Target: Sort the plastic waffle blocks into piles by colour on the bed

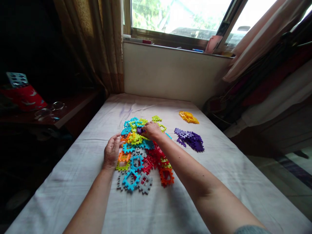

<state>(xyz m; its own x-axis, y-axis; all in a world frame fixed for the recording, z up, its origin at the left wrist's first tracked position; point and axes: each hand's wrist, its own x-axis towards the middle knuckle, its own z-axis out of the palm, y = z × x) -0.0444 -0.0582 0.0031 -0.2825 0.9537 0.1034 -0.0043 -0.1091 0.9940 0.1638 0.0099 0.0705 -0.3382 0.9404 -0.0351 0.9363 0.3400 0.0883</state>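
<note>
A heap of several square plastic interlocking tiles (140, 156) in blue, green, orange, red and grey lies on a white cloth-covered table (219, 182). My right hand (151, 130) reaches over the far side of the heap, fingers pinched on a small purple tile (139, 130). At the heap's left edge rests my left hand (111, 153), fingers curled and touching the orange and green tiles; nothing is clearly held in it. A sorted pile of purple tiles (191, 139) lies to the right. Beyond it sits a pile of yellow-orange tiles (188, 117).
A white wall and a window sill (170, 47) with small items stand behind the table. Curtains hang at left (97, 42) and right. A dark side shelf at the left holds eyeglasses (50, 110) and a red pouch (23, 97).
</note>
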